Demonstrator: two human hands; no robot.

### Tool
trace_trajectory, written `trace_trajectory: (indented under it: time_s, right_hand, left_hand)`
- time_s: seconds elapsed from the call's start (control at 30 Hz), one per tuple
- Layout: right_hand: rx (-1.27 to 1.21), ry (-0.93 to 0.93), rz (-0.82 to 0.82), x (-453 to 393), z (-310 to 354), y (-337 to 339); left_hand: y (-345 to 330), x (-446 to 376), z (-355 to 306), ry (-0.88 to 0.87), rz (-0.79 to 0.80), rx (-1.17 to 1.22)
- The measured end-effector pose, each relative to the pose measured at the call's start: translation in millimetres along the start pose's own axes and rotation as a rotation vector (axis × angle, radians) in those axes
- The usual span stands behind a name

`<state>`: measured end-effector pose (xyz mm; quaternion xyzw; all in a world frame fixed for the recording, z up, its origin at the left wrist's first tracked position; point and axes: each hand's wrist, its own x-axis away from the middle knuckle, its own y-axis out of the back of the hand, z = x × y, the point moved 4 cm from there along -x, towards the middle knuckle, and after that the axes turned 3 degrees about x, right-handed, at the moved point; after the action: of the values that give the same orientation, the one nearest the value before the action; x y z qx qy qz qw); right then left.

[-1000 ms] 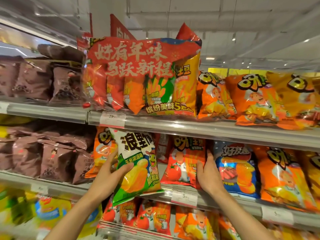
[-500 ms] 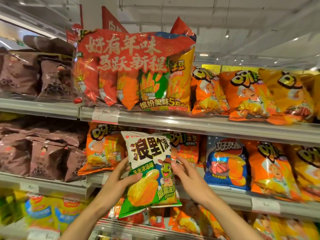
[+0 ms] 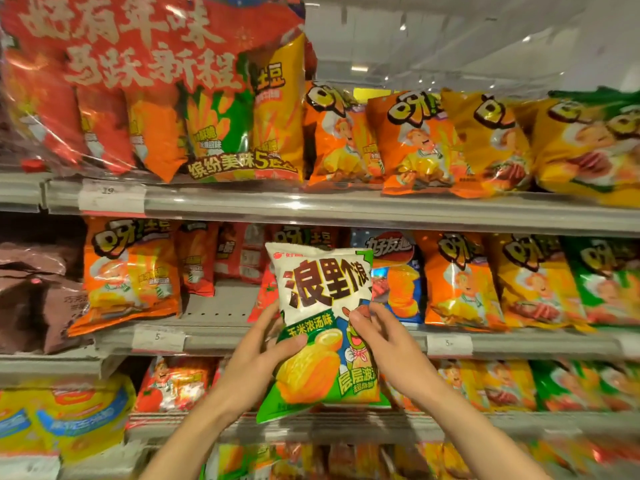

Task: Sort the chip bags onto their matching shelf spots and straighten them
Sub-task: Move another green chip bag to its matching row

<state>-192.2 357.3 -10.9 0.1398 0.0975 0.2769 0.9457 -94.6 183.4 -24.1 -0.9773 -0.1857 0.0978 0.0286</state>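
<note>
A white and green chip bag (image 3: pixel 322 306) with a corn picture is held upright in front of the middle shelf (image 3: pixel 311 336). My left hand (image 3: pixel 263 351) grips its left edge with the thumb across the front. My right hand (image 3: pixel 384 341) pinches its right side. Behind the bag stand a red tomato bag (image 3: pixel 266 299), mostly hidden, and a blue chip bag (image 3: pixel 398 285). An orange bag (image 3: pixel 131 275) leans at the left of that shelf, with a bare gap of shelf beside it.
The top shelf (image 3: pixel 346 206) carries a large red multipack (image 3: pixel 149 84) and orange and yellow bags (image 3: pixel 415 143). Orange, yellow and green bags (image 3: pixel 540 282) fill the middle shelf's right. Brown bags (image 3: pixel 38 292) sit far left. The lower shelf (image 3: pixel 311 424) holds more bags.
The view has moved closer to the shelves. The white and green bag has shifted right, in front of the tomato and blue bags. My right hand has closed onto the bag's right side.
</note>
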Motion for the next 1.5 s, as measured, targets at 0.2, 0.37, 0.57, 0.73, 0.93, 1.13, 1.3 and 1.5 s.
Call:
trace_trajectory:
  time_s: [0.2, 0.37, 0.57, 0.73, 0.93, 1.13, 1.3, 1.5]
  right_hand:
    - [-0.027, -0.007, -0.076, 41, -14, 95]
    - [-0.015, 0.002, -0.139, 89, -43, 205]
    - [-0.064, -0.046, -0.282, 154, -88, 356]
    - [-0.034, -0.093, -0.419, 198, -116, 463]
    - [-0.028, -0.164, -0.518, 232, -153, 562]
    - [0.012, -0.215, -0.678, 245, -193, 663]
    - [0.073, -0.279, -0.693, 228, -217, 751]
    - [0.066, -0.268, -0.667, 196, -255, 835]
  left_hand:
    - [-96, 1, -9, -0.039, 0.060, 0.025]
    - [-220, 8, -4, -0.043, 0.152, 0.023]
    - [-392, 15, 12, -0.021, 0.307, 0.008]
    - [-513, 14, 18, 0.013, 0.446, 0.010]
    - [-631, 3, 31, 0.019, 0.586, -0.022]
    - [-751, -29, 63, 0.062, 0.747, -0.007]
    - [-843, -70, 75, 0.103, 0.780, 0.061]
    - [-912, -112, 88, 0.090, 0.791, 0.033]
